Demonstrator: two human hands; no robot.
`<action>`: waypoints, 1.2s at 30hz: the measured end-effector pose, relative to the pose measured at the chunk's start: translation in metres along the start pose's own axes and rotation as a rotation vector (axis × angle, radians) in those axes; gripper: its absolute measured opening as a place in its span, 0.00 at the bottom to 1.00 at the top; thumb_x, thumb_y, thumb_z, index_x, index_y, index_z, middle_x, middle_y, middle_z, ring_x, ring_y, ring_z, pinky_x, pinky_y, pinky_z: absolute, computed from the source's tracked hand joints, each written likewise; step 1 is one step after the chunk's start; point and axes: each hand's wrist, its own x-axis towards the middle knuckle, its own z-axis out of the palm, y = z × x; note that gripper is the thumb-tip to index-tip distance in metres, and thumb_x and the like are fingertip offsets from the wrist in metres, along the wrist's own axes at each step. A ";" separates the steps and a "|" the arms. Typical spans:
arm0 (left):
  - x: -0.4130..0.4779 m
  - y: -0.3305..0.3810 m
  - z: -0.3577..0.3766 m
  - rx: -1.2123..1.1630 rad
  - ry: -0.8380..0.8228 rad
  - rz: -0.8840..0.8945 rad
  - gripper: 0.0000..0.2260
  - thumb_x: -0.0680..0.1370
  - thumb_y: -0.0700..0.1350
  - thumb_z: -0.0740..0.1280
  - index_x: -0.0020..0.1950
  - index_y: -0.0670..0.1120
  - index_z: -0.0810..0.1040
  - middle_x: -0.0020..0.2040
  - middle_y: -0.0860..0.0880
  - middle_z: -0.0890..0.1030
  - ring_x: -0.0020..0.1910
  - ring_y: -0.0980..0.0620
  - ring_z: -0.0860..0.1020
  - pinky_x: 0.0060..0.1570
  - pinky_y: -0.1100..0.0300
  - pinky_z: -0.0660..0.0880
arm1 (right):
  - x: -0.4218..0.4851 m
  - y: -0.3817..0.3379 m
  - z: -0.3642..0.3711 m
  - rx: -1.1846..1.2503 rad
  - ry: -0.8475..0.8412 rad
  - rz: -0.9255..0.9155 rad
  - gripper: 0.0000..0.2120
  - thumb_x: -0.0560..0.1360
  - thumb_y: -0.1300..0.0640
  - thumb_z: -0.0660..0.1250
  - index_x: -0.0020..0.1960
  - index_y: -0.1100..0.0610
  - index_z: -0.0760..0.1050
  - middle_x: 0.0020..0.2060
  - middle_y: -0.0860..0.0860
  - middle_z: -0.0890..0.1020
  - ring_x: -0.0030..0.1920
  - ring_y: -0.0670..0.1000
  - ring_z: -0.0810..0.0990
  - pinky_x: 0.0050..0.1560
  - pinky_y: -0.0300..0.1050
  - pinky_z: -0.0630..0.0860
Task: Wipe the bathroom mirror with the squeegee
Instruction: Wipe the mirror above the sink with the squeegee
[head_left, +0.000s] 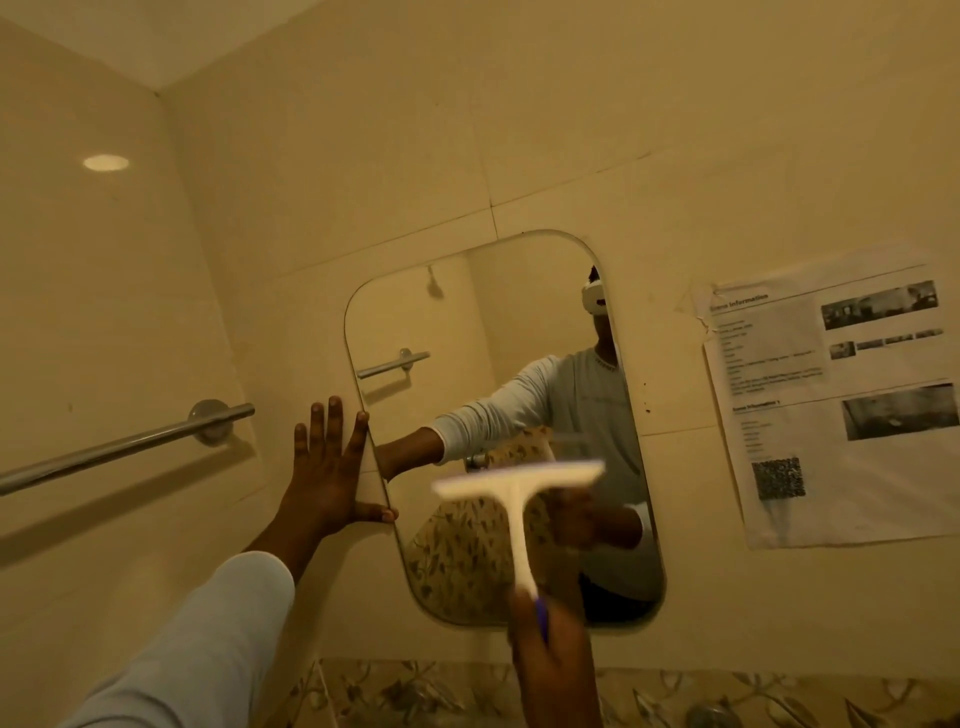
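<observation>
The right hand is clamped on the handle end of the squeegee; it looks light, stiff plastic. The left hand, fingers spread, braces the left edge of the mirror, which is fragile glass.

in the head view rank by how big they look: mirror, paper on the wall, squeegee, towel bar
1. mirror
2. paper
3. towel bar and squeegee: alike in length; the squeegee is nearer the camera and blurred, so unranked.

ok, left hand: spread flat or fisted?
Spread flat. The left hand lies open against the wall, fingers fanned, thumb at the left edge of the mirror.
</observation>
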 end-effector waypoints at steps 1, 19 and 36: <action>0.000 0.000 0.000 -0.001 0.005 0.001 0.70 0.57 0.82 0.66 0.78 0.51 0.25 0.78 0.37 0.27 0.77 0.33 0.28 0.76 0.31 0.38 | 0.011 -0.022 0.005 0.075 -0.027 -0.065 0.24 0.70 0.32 0.65 0.39 0.55 0.79 0.27 0.49 0.76 0.30 0.47 0.77 0.32 0.39 0.72; 0.003 -0.006 0.008 -0.034 0.060 0.042 0.71 0.54 0.83 0.67 0.81 0.52 0.32 0.81 0.37 0.33 0.79 0.32 0.33 0.76 0.29 0.42 | 0.139 -0.181 0.031 -0.104 0.147 -0.512 0.21 0.83 0.40 0.61 0.37 0.52 0.70 0.31 0.46 0.74 0.30 0.43 0.75 0.33 0.31 0.71; 0.002 -0.004 0.008 -0.053 0.065 0.057 0.72 0.54 0.80 0.71 0.82 0.49 0.34 0.81 0.36 0.34 0.80 0.32 0.34 0.75 0.28 0.44 | 0.085 -0.051 -0.003 -0.006 0.110 -0.324 0.28 0.64 0.14 0.59 0.40 0.37 0.77 0.31 0.42 0.80 0.31 0.43 0.79 0.36 0.42 0.79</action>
